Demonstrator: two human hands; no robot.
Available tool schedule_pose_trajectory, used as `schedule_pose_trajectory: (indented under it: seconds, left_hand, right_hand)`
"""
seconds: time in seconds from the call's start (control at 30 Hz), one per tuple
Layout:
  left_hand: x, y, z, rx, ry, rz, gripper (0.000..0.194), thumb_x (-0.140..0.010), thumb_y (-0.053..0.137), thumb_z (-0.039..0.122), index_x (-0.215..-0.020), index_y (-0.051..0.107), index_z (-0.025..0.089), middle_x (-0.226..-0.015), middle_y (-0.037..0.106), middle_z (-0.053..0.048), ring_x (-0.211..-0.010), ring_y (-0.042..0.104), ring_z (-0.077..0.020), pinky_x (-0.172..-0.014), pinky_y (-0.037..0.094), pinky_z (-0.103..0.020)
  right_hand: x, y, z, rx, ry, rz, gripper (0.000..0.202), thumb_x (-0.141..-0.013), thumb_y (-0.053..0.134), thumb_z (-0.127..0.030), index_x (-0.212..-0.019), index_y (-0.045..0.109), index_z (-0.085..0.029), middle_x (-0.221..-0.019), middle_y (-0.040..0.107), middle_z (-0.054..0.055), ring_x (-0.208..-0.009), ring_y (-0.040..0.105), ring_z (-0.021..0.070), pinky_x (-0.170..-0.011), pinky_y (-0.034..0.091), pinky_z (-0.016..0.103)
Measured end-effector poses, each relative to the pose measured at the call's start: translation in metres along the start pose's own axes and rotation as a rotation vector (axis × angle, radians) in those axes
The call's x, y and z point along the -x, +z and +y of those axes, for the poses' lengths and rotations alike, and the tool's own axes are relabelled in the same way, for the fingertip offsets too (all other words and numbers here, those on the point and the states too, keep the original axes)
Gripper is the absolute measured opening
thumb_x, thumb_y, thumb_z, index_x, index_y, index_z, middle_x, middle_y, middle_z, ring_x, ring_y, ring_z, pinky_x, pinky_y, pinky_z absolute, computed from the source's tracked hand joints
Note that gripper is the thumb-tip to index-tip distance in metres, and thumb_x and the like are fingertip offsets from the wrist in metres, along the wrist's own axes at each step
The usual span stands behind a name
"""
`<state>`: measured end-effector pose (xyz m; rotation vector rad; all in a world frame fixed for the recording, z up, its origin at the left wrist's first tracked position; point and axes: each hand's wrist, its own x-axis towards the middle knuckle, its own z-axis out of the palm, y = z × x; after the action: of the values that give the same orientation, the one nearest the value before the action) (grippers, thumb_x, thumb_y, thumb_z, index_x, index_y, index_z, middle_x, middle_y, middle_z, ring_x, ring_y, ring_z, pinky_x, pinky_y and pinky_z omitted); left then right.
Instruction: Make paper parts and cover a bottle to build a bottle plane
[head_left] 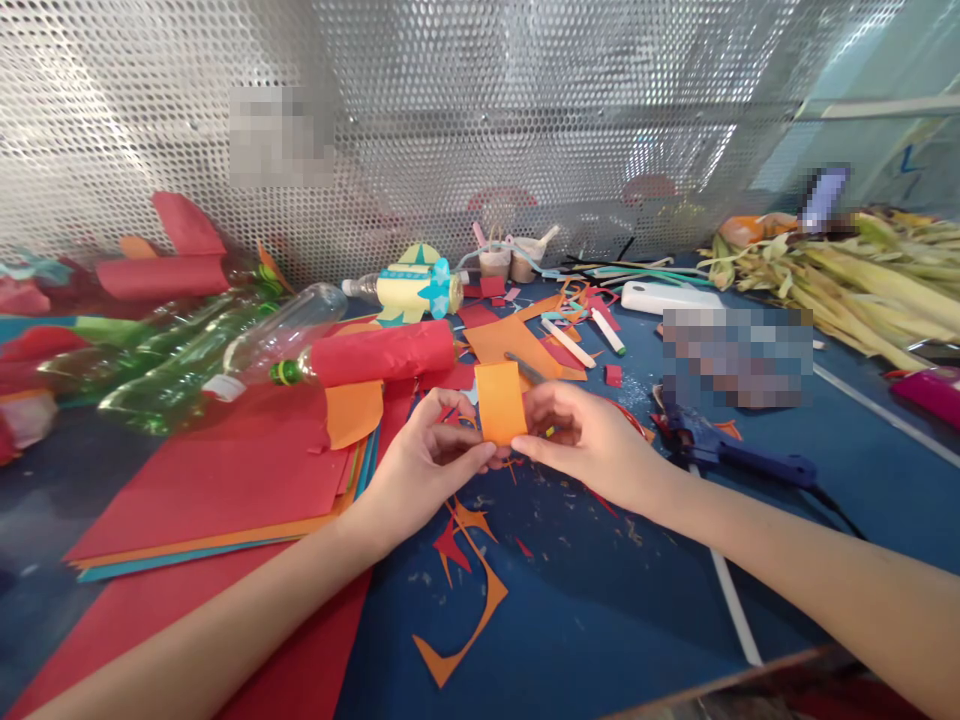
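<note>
Between my two hands, an orange piece of paper (501, 405), roughly rectangular, is held up over the blue table. My left hand (439, 445) pinches its lower left edge with thumb and fingers. On the other side, the thumb of my right hand (574, 430) presses the lower right corner, its fingers curled behind. A thin grey tool (525, 368) shows just above the right fingers; whether they hold it I cannot tell. Behind the paper, a bottle wrapped in red paper (382, 352) lies on its side. Curved orange scraps (491, 595) lie in front of my hands.
Stacked coloured sheets (217, 470) cover the left side, with clear and green bottles (176, 365) behind. A blue glue gun (750, 460) with a cord lies right. White-bodied markers (607, 332), small cups (495, 262) and dried husks (825, 280) sit farther back, before a perforated metal panel (525, 110).
</note>
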<state>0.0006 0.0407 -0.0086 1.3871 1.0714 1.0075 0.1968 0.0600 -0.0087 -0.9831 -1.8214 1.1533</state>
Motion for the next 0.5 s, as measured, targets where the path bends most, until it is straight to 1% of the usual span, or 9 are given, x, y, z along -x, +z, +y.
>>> schedule_pose_trajectory:
  seconds: [0.07,0.17,0.37,0.5]
  left_hand:
    - [0.0002,-0.0002,-0.0004,0.015,-0.001,-0.013,0.035,-0.074,0.071,0.027,-0.091,0.04,0.023,-0.074,0.076,0.002,-0.073,0.074,-0.0165,-0.072,0.056,-0.027]
    - [0.0003,-0.0003,-0.0003,0.031,0.004,-0.035,0.033,-0.075,0.069,0.027,-0.092,0.041,0.023,-0.075,0.075,0.003,-0.074,0.073,-0.0153,-0.072,0.056,-0.026]
    - [0.0011,0.0006,0.0006,-0.029,0.045,0.01,0.032,-0.078,0.066,0.027,-0.095,0.039,0.025,-0.071,0.072,0.005,-0.072,0.073,-0.015,-0.073,0.055,-0.027]
    - [0.001,0.0006,0.0,-0.045,0.059,0.004,0.029,-0.077,0.066,0.028,-0.092,0.041,0.024,-0.069,0.07,0.006,-0.071,0.072,-0.014,-0.075,0.055,-0.027]
  right_hand:
    - [0.0003,-0.0002,0.0014,-0.02,-0.069,0.044,0.02,-0.077,0.068,-0.022,-0.086,0.05,-0.022,-0.084,0.062,-0.001,-0.077,0.063,0.0131,-0.07,0.053,0.026]
    - [0.0008,-0.0007,0.001,-0.005,-0.112,0.064,0.02,-0.078,0.067,-0.019,-0.083,0.048,-0.023,-0.081,0.059,-0.002,-0.075,0.062,0.0123,-0.072,0.053,0.026]
    - [0.0014,-0.0017,-0.0027,0.054,-0.086,0.043,0.019,-0.078,0.068,-0.023,-0.081,0.049,-0.022,-0.081,0.06,-0.001,-0.073,0.062,0.0127,-0.07,0.053,0.026]
    - [0.0008,-0.0022,-0.0017,0.082,-0.082,0.023,0.015,-0.079,0.066,-0.023,-0.08,0.051,-0.022,-0.08,0.062,-0.001,-0.073,0.063,0.013,-0.069,0.054,0.027]
